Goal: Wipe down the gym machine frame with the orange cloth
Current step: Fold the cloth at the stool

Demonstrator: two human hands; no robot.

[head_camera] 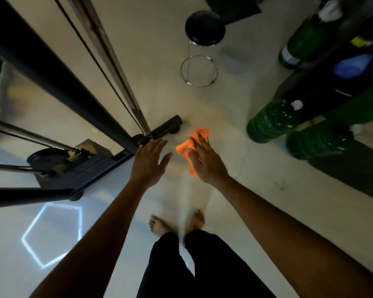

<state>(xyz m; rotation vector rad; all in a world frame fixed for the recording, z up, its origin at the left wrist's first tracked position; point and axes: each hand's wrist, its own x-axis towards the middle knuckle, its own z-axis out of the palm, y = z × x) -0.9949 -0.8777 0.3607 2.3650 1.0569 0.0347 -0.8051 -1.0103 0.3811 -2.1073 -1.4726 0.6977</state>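
Note:
I look straight down along the gym machine frame (52,67), a black upright post with steel guide rods and a cable beside it, ending in a black base bar on the floor. My left hand (149,162) is stretched out flat with fingers straight, its fingertips close to the lower end of the post; contact cannot be told. My right hand (205,162) holds the orange cloth (186,147), which hangs crumpled under its palm and fingers, to the right of the frame and apart from it.
A black round stool (204,29) on chrome legs stands ahead. Large green bottles (271,121) and a dark rack (342,82) line the right side. A black weight stack (73,166) sits at the left. My bare feet (177,222) stand on the pale glossy floor.

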